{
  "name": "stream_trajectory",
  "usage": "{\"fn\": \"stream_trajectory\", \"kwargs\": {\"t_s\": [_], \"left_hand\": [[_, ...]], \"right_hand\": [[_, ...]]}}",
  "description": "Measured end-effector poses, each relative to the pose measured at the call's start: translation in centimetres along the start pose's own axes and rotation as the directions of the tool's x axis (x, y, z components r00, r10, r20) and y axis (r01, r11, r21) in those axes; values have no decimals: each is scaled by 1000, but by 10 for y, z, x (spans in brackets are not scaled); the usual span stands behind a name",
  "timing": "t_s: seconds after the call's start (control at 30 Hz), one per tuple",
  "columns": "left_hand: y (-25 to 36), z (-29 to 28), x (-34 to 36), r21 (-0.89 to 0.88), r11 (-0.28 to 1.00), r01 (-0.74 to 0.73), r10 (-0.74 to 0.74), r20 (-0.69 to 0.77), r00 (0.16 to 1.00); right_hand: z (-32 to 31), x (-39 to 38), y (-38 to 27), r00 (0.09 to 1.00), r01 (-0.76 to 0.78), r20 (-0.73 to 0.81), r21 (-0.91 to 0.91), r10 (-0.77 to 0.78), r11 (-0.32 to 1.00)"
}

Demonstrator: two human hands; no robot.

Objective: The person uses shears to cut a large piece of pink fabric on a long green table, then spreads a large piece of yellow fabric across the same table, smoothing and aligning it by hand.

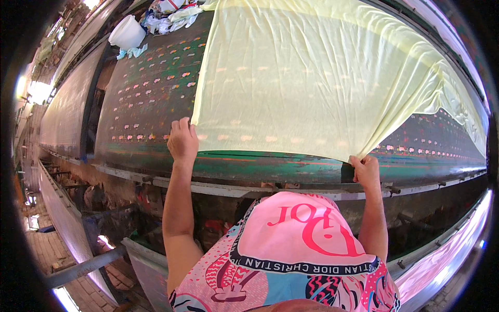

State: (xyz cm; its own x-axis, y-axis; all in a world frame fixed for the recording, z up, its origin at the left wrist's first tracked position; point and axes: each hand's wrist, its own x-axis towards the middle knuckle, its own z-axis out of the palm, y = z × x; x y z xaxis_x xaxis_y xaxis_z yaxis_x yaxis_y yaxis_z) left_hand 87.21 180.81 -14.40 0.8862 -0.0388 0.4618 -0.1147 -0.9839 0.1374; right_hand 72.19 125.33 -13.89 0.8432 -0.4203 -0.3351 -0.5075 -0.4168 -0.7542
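The pink shirt point(312, 223) is worn closest, and beyond it the yellow cloth point(296, 88), spread on the long table point(260, 165), is pinched by the left hand point(183, 140) and right hand point(367, 170), and could be wrinkled if one side is pulled harder.

A: Clothing?
B: Pink shirt point(288, 248), patterned (busy print, this). Paler front panel point(286, 205), big hot-pink lettering point(307, 238).
A: Trim?
B: Black band point(312, 267) bordering the panel, white letters.
A: Lower down?
B: Light-blue patch point(285, 289), black squiggles point(322, 289).
A: Arms?
B: Forearms point(177, 200), left hand point(183, 143), right hand point(366, 171): all bare.
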Motion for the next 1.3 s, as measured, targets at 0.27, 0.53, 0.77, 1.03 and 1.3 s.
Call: {"fn": "stream_trajectory", "kwargs": {"t_s": [0.27, 0.53, 0.77, 1.03, 1.3], "left_hand": [[94, -14, -37, -404, 682, -609, 676, 32, 736], [96, -19, -25, -310, 691, -653, 719, 193, 668], [101, -29, -6, -508, 683, -525, 707, 280, 649], [2, 64, 69, -99, 955, -279, 296, 322, 899], [126, 111, 75, -316, 793, -521, 559, 38, 828]], "right_hand": [[-2, -7, -31, 994, -95, 103, 784, 23, 613], [1, -10, -27, 997, -69, 79, 697, 19, 713], [3, -10, -9, 997, -77, -10, 169, 80, 983], [12, -9, -10, 994, -63, -83, 147, 76, 987], [14, -3, -12, 990, -94, -96, 105, 105, 990]]}}
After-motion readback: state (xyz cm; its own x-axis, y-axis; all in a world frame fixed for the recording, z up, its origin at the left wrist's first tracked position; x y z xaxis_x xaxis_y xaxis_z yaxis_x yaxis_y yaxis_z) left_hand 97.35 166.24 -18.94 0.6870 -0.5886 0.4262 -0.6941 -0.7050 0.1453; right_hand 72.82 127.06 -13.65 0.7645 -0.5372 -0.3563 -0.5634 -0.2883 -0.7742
